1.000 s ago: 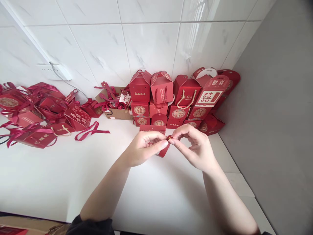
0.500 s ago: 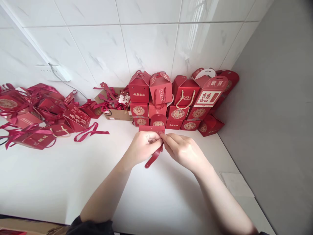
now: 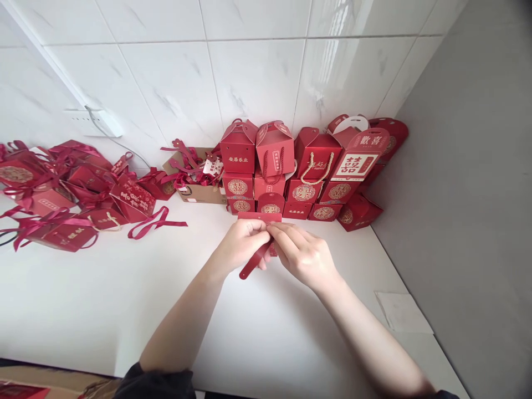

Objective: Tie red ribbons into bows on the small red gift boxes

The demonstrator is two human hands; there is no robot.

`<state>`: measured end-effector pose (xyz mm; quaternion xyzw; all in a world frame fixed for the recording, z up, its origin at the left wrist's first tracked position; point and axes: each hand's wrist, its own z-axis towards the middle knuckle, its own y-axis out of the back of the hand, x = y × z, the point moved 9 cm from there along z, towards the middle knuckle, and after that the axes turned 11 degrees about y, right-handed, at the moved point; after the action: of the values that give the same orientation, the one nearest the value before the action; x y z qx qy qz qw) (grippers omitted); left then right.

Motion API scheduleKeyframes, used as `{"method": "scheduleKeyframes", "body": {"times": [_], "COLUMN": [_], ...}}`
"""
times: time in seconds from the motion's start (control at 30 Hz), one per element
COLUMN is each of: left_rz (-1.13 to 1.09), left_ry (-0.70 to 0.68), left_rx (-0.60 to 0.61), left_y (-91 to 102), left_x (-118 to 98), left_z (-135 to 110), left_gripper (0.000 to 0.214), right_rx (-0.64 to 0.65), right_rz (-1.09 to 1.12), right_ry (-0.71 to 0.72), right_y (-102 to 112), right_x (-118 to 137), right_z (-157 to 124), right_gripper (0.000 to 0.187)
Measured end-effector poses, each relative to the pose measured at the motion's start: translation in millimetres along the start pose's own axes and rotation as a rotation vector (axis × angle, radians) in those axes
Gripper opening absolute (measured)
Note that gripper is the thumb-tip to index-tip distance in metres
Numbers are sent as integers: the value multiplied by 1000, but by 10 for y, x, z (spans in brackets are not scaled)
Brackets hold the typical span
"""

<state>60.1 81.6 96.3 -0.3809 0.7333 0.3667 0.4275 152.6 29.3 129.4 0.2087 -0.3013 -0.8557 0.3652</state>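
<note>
In the middle of the view I hold a small red gift box (image 3: 258,216) above the white tabletop, much of it hidden by my fingers. My left hand (image 3: 241,244) is closed on the box from the left, thumb towards the middle. A dark red strap (image 3: 252,264) with a rounded, holed end hangs down to the lower left between the hands. My right hand (image 3: 306,254) has its fingers pressed together at the strap's upper end, against the box. The exact pinch point is covered by the fingertips.
Behind my hands, red gift boxes (image 3: 238,155) stand stacked against the tiled wall. A cardboard box (image 3: 203,194) holds red ribbons and tags. More ribboned red boxes (image 3: 62,235) lie at left, near a loose ribbon (image 3: 160,221). A grey panel (image 3: 457,183) bounds the right.
The strap's free end has swung slightly to the left and up. My right hand has shifted a little left, and fingers now show below the strap.
</note>
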Motion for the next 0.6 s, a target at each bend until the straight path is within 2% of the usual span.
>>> {"method": "scheduleKeyframes", "body": {"times": [0.17, 0.27, 0.37, 0.43, 0.5, 0.6], "left_rz": [125, 172, 236, 299, 351, 386], "left_ry": [45, -22, -105, -112, -102, -79], "left_rx": [-8, 6, 23, 28, 43, 59], "left_y": [7, 26, 64, 95, 115, 136], "left_x": [11, -59, -127, -133, -124, -105], "left_z": [-11, -31, -80, -116, -147, -171], "left_gripper": [19, 20, 22, 20, 19, 18], "right_rx": [-52, -125, -198, -209, -130, 78], "right_rz": [89, 249, 420, 554, 717, 904], "right_ry": [-34, -104, -242, -372, -487, -566], "right_y": [46, 123, 221, 235, 145, -50], "right_x": [-78, -163, -311, -438, -520, -507], "right_z": [7, 32, 26, -14, -59, -115], "right_gripper": [31, 23, 18, 14, 11, 15]}}
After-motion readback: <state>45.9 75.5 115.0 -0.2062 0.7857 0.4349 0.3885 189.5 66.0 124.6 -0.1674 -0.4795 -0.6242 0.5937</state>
